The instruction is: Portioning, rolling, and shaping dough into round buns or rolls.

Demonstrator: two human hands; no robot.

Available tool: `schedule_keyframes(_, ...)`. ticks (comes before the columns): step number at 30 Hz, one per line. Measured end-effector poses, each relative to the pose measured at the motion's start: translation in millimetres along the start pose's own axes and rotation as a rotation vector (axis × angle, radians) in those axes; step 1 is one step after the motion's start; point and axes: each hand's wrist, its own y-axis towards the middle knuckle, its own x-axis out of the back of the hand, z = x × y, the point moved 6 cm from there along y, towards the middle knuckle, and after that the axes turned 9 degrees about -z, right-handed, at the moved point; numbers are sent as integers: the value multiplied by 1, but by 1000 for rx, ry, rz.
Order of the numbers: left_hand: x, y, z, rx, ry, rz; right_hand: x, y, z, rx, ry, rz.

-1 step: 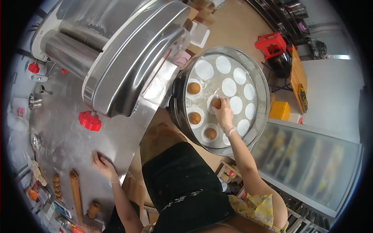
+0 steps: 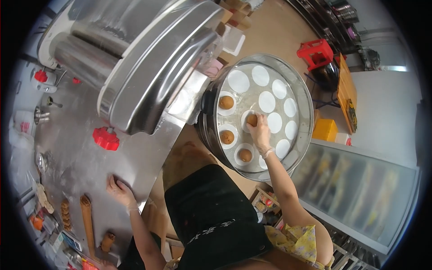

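Inside the round tray (image 2: 305,155), three brown balls (image 2: 226,102) each sit on a white paper disc, while a fourth ball (image 2: 251,119) is at the right hand (image 2: 260,133), over another disc (image 2: 245,126) a little right of those three. That hand's thumb and fingers are closed around it; whether its underside rests on the paper is hard to say, since the fingers cover part of it. Judging by the discs, the smaller share is done: about nine others (image 2: 267,102), one partly behind the forearm, carry no ball. The fourth ball looks round, so no long axis or pointing direction can be told. The left hand (image 2: 120,191) is loosely curled by the table (image 2: 148,155) edge, with nothing visible in it.
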Motion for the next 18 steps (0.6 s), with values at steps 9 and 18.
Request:
schedule_keyframes(9,-6,-9,-4,52,-93,-99,29,-59,178,475,318,-261)
schedule_keyframes(18,13,3,-9,117,-346,-135,-186,-179,448,1047,277,99)
